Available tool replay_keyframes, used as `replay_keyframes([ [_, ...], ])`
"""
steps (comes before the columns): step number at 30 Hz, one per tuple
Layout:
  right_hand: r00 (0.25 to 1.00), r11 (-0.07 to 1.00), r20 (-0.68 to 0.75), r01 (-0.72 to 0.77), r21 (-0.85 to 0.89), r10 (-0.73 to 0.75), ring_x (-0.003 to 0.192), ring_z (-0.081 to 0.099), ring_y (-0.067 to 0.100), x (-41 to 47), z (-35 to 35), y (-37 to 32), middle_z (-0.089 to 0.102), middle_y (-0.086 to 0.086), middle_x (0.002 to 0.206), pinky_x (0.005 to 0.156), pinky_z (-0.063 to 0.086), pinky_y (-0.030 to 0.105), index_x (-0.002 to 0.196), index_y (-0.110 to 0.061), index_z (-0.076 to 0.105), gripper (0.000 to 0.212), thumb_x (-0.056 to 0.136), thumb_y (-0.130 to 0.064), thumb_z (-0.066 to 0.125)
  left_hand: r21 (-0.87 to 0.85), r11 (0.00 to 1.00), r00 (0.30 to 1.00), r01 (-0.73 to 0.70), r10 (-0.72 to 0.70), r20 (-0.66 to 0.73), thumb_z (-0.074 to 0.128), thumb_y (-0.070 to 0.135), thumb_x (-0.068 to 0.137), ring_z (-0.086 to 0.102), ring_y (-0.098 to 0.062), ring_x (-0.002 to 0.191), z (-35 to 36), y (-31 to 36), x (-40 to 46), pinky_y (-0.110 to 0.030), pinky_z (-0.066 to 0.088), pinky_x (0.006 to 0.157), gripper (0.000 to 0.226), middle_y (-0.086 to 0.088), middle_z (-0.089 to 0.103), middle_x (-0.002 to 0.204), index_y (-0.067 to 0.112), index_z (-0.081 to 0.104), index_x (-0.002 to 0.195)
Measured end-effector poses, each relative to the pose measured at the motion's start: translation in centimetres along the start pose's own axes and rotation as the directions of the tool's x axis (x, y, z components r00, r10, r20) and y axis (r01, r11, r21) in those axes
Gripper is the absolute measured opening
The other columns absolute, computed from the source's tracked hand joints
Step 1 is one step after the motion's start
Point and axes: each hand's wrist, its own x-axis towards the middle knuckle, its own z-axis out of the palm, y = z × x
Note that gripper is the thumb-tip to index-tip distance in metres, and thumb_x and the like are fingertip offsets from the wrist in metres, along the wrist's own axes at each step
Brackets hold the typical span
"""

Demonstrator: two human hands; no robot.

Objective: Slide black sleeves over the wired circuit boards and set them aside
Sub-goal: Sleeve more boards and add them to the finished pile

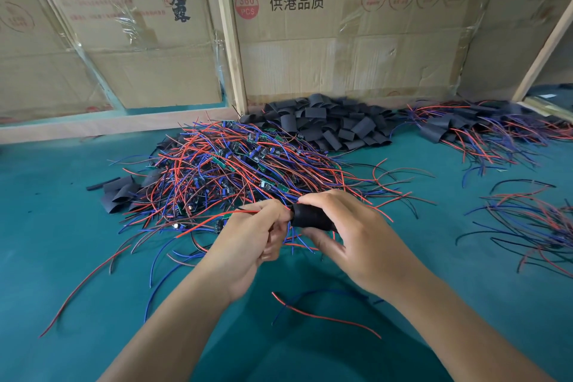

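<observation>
The right hand point(356, 236) curls its thumb and fingers around a short black flexible tube sleeve point(311, 216), held above the teal work mat point(93, 257) just in front of the tangled heap of red-and-blue-wired green circuit boards point(235, 161), while the left hand point(254, 236) pinches the thin wires feeding into the sleeve's mouth (the board itself is hidden, probably already inside). The sleeve looks light and soft, likely to collapse if squeezed — best held lightly by its sides. The wires are limp, so pulling near the board should guide it better.
</observation>
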Motion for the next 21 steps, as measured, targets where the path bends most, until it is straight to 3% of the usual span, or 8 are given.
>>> replay_keyframes([
  [5, 1.000, 0.999, 0.016, -0.013, 0.047, 0.013, 0.101, 0.061, 0.020, -0.1, 0.1, 0.1, 0.064, 0.002, 0.113, 0.088, 0.047, 0.028, 0.125, -0.007, 0.061, 0.035, 0.092, -0.016, 0.070, 0.114, 0.992, 0.998, -0.045, 0.040, 0.049, 0.055, 0.016, 0.073, 0.017, -0.015, 0.047, -0.6, 0.0, 0.2, -0.027, 0.010, 0.048, 0.019, 0.000, 0.030, 0.054, 0.020, 0.045, 0.057],
  [12, 0.999, 0.995, 0.038, -0.034, 0.089, 0.031, 0.100, 0.060, 0.016, -0.1, -0.1, 0.3, 0.064, -0.001, 0.113, 0.087, 0.046, 0.029, 0.126, -0.010, 0.060, 0.036, 0.093, -0.018, 0.069, 0.143, 0.990, 0.987, -0.012, -0.011, 0.158, 0.063, 0.026, 0.083, 0.026, -0.015, 0.049, -1.5, 0.2, 0.0, -0.023, 0.022, 0.045, 0.022, -0.004, 0.039, 0.060, 0.018, 0.053, 0.064],
  [15, 0.998, 0.995, 0.054, -0.038, 0.093, 0.033, 0.100, 0.060, 0.016, -0.2, -0.2, 0.2, 0.064, -0.002, 0.113, 0.086, 0.046, 0.029, 0.127, -0.011, 0.060, 0.036, 0.093, -0.021, 0.066, 0.141, 0.990, 0.978, 0.005, -0.034, 0.206, 0.060, 0.017, 0.094, 0.035, -0.013, 0.050, -1.7, 0.3, -0.2, -0.022, 0.029, 0.047, 0.017, -0.005, 0.048, 0.064, 0.016, 0.060, 0.077],
  [18, 0.996, 0.994, 0.083, -0.044, 0.098, 0.035, 0.099, 0.060, 0.019, -0.2, -0.1, 0.1, 0.063, 0.000, 0.112, 0.085, 0.047, 0.033, 0.128, -0.011, 0.059, 0.036, 0.095, -0.022, 0.066, 0.137, 0.990, 0.978, 0.032, -0.060, 0.201, 0.053, 0.010, 0.098, 0.037, -0.013, 0.052, -1.7, 0.3, -0.3, -0.020, 0.031, 0.048, 0.027, -0.005, 0.050, 0.066, 0.019, 0.064, 0.075],
  [21, 0.996, 0.995, 0.086, -0.042, 0.096, 0.034, 0.101, 0.060, 0.020, -0.2, 0.0, 0.1, 0.063, 0.000, 0.113, 0.086, 0.047, 0.034, 0.128, -0.011, 0.059, 0.037, 0.094, -0.022, 0.066, 0.132, 0.990, 0.980, 0.046, -0.071, 0.188, 0.059, 0.010, 0.092, 0.036, -0.013, 0.052, -1.5, 0.3, -0.3, -0.021, 0.029, 0.048, 0.021, -0.005, 0.048, 0.066, 0.018, 0.064, 0.073],
])
